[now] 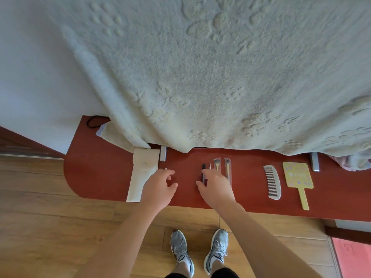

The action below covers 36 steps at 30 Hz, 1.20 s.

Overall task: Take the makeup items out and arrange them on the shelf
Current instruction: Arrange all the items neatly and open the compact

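Nearest, a pair of grey shoes [181,249] stands square on the wooden floor [50,227], close against the red-brown shelf [100,177], so both arms reach its working stretch without leaning. The left hand [158,187] hovers just right of the cream pouch [141,173], fingers curled in; a small pale-tipped stick [165,168] pokes out past them, so it seems to be pinched there, held ready beside the pouch's mouth for its turn in the row. The right hand [215,187] lies over the dark tube [203,167], fingers bent down onto it and thumb set apart to the left, which reads as squaring the tube up with its neighbours (whether it is lifted or flat on the shelf I cannot tell). Those neighbours lie just beyond the fingertips: a thin white stick [210,166] and two sleeved brushes [217,165], all pointing the same way, close and parallel, evidently to keep the row tidy. Well apart to the right, the comb [272,182] and the yellow hand mirror [298,175] lie side by side, the larger pieces kept to their own end. Farthest, a pale blanket [200,77] hangs over the shelf's back edge, which is likely why everything sits toward the front. The task looks well advanced.
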Available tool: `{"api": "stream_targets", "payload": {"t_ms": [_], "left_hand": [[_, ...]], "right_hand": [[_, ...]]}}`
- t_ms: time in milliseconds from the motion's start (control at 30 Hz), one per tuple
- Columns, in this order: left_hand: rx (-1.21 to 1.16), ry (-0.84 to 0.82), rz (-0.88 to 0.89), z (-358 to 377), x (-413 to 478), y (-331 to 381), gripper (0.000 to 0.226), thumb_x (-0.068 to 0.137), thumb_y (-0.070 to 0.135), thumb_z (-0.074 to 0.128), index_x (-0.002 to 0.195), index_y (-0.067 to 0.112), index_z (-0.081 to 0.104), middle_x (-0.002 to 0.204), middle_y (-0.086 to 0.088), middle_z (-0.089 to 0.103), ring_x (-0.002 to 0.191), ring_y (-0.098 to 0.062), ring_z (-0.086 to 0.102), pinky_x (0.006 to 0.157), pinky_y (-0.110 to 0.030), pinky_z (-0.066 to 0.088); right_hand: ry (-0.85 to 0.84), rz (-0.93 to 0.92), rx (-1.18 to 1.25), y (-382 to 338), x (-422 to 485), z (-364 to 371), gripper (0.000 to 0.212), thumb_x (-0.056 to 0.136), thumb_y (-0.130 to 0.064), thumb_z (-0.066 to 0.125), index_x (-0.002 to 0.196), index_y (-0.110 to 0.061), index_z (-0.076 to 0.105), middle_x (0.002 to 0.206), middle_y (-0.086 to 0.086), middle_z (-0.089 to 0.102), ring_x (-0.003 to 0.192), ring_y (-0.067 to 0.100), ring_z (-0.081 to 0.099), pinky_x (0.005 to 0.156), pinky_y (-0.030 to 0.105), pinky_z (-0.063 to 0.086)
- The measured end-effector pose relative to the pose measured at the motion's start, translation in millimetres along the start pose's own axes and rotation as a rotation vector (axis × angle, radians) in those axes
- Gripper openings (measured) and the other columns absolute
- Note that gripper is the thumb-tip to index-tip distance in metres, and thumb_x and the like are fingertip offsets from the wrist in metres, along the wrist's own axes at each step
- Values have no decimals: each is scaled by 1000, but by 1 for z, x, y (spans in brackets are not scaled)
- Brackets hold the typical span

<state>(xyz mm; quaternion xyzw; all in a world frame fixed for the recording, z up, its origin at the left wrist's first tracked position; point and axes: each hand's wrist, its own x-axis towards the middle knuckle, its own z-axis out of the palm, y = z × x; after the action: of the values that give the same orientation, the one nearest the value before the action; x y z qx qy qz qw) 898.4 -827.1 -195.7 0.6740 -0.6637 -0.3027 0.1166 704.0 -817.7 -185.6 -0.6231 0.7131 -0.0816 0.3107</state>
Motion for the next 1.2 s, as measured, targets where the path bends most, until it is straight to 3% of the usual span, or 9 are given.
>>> {"api": "stream_targets", "payload": {"t_ms": [167,300,567,867,1200], "left_hand": [[74,-51,36,-23,0,-24,38,90,34,68,127,29,61,108,15,58,86,-3,53,78,-20,46],[118,-149,98,-32,2,-35,45,89,43,67,132,32,58,123,14,57,104,-4,56,91,-25,49],[269,-283,276,-32,16,-48,54,89,47,66,138,27,52,128,10,51,117,-11,52,94,-28,44],[346,-311,390,-31,24,-57,52,90,44,66,137,24,54,127,6,53,113,-14,53,93,-30,48],[349,-308,424,-26,27,-62,49,89,44,66,133,23,57,125,7,55,112,-14,54,92,-30,49]], "right_hand": [[-54,-68,-26,-20,15,11,50,95,-35,58,141,-19,47,134,-2,54,120,17,55,98,34,49],[-107,-107,-57,-35,28,19,52,95,-34,57,144,-20,43,136,-1,52,122,19,53,99,35,48],[-206,-195,-133,-50,54,29,53,93,-40,59,142,-25,44,128,-3,54,115,21,55,96,34,47],[-291,-257,-194,-60,73,38,57,90,-39,61,143,-27,43,127,-4,54,115,20,54,95,34,47],[-275,-277,-202,-63,78,48,59,88,-42,62,142,-27,44,125,-5,53,112,18,56,91,32,48]]}}
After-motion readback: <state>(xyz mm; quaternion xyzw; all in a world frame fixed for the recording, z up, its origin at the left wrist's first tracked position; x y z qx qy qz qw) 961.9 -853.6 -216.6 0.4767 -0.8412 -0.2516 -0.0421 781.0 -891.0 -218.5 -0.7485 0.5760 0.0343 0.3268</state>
